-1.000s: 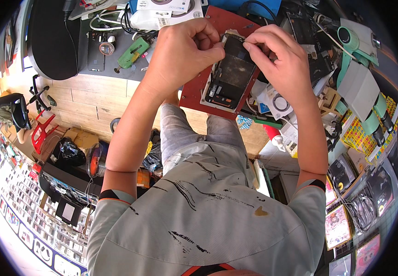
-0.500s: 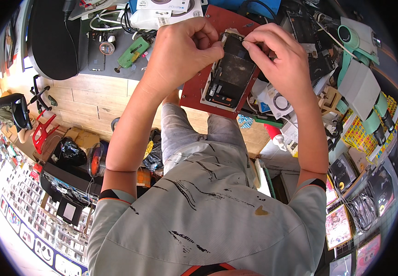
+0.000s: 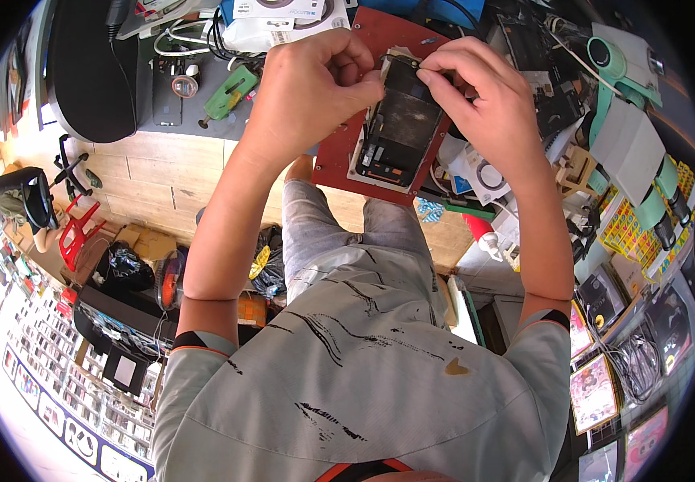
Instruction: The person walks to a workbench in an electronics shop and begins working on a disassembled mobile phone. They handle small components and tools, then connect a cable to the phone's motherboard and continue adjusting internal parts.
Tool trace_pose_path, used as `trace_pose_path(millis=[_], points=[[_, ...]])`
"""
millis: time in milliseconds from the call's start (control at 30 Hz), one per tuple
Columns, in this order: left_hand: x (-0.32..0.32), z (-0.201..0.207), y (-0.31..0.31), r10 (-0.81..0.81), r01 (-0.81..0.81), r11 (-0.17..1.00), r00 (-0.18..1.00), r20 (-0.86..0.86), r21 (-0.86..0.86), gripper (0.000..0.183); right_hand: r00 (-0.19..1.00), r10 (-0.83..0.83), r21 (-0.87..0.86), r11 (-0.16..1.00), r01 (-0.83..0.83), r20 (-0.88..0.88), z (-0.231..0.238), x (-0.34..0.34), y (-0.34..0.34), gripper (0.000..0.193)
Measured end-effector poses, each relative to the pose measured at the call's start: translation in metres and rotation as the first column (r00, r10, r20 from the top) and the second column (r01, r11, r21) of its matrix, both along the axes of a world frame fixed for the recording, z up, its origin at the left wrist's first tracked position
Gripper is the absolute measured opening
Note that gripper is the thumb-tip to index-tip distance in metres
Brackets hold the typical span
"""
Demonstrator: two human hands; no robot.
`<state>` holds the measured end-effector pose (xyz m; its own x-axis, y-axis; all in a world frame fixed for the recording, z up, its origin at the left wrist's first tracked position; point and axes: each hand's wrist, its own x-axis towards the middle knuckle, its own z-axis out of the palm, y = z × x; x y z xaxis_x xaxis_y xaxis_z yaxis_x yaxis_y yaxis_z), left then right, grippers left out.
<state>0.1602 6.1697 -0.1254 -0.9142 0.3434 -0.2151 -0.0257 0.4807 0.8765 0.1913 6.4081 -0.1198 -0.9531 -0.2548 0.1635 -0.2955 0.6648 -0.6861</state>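
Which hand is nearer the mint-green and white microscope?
Right. The right hand is left of the mint-green and white microscope, apart from it; the left hand is farther left.

Your L hand (image 3: 311, 84) hides part of the red board (image 3: 339, 165); your R hand (image 3: 480, 88) covers a bit of the dark device's (image 3: 407, 120) R edge. Whatever's btwn either hand's fingertips: too small to tell. White box (image 3: 279, 10) up top's cut off; seated person's (image 3: 12, 205) head, far L, blurred.
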Motion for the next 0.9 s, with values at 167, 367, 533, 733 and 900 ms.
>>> trace_pose_path(millis=[167,367,533,733,900], points=[[0.001,0.001,0.002,0.006,-0.007,1.0,1.0,0.017,0.005,0.013,0.999,-0.01,-0.011,1.0,0.011,0.047,0.007,0.003,0.003,0.012],[0.001,0.003,0.005,-0.006,0.005,1.0,1.0,0.022,0.029,0.011,0.997,-0.059,0.022,0.998,0.058,0.045,0.007,0.012,0.015,0.014],[0.001,0.003,0.008,-0.021,0.02,0.999,1.0,0.017,0.048,0.01,0.985,-0.129,-0.018,0.991,0.132,0.117,0.01,0.019,0.015,0.017],[0.003,0.002,0.009,-0.025,0.025,0.997,1.0,0.006,0.07,0.01,0.952,-0.194,-0.114,0.968,0.225,0.236,0.003,0.025,0.015,0.018],[0.003,0.0,0.01,-0.023,0.021,0.996,0.999,0.028,0.087,0.01,0.907,-0.222,-0.126,0.951,0.282,0.357,0.005,0.027,0.015,0.017]])
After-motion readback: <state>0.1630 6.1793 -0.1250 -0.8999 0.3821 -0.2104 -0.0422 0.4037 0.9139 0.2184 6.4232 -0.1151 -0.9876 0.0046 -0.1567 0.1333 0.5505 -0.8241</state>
